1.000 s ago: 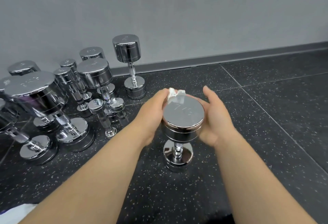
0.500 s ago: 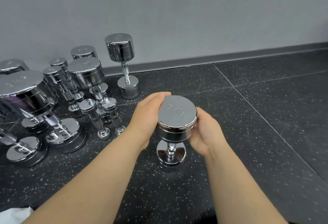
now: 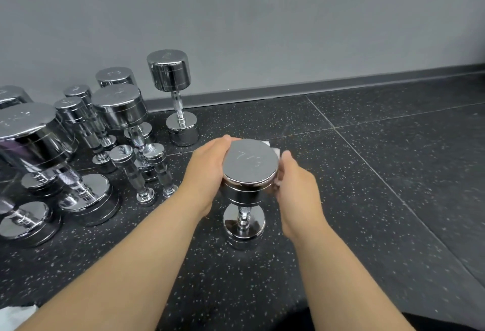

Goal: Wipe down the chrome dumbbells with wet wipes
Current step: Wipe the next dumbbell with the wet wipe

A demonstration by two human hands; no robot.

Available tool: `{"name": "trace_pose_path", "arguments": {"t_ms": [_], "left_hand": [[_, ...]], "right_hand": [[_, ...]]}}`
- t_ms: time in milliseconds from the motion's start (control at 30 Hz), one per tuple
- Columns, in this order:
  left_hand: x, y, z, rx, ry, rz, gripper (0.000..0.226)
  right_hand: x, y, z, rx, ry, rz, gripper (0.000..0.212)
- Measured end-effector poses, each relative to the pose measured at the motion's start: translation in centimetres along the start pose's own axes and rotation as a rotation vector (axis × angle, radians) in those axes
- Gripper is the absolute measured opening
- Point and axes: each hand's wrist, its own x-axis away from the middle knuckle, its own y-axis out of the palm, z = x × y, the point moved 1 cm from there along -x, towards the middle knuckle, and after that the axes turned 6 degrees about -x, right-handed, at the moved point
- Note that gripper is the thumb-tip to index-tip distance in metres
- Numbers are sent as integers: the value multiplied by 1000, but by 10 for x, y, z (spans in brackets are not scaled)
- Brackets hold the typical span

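**Both hands on an upright chrome dumbbell**

A grey wall [image 3: 262, 15] fills the view beyond your hands, meeting a black speckled rubber floor [image 3: 393, 186] along a dark baseboard [image 3: 341, 85]. To the left of your left hand, a cluster of chrome dumbbells [image 3: 34, 144] of mixed sizes stands on end on that floor. The biggest are farthest from your hand and two slim ones are nearest your left forearm. One tall dumbbell [image 3: 170, 70] stands apart from the cluster, just beyond your left hand and near the baseboard.

Between your two hands stands the 7-marked dumbbell [image 3: 250, 165], upright on its lower head, with a faint engraved number on its flat top face. Your left hand [image 3: 207, 173] grips the left side of the upper head, its fingers curled round the rim and its fingertips reaching the far edge. Your right hand [image 3: 298, 189] cups the right side of the same head, its fingers bent round it, and presses a white wet wipe [image 3: 275, 150] against the chrome. The wipe shows past your right fingertips at the far edge of the head.

A crumpled white scrap [image 3: 15, 316] lies on the floor by your left elbow, at the near corner of the view.
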Motion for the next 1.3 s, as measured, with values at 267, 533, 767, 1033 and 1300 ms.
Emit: {"name": "trace_pose_path", "arguments": {"t_ms": [267, 533, 767, 1033, 1300], "left_hand": [[2, 0, -1, 16, -44, 27, 34], [4, 1, -1, 5, -46, 53, 34], [10, 1, 2, 7, -95, 71, 32], [53, -10, -1, -7, -149, 14, 34], [77, -23, -8, -19, -148, 22, 27]], "right_hand": [[33, -1, 2, -1, -117, 119, 53], [42, 16, 28, -2, -185, 109, 33], [50, 21, 33, 58, -205, 124, 56], [64, 15, 37, -50, -151, 289, 38], [51, 8, 25, 73, -183, 336, 16]]}}
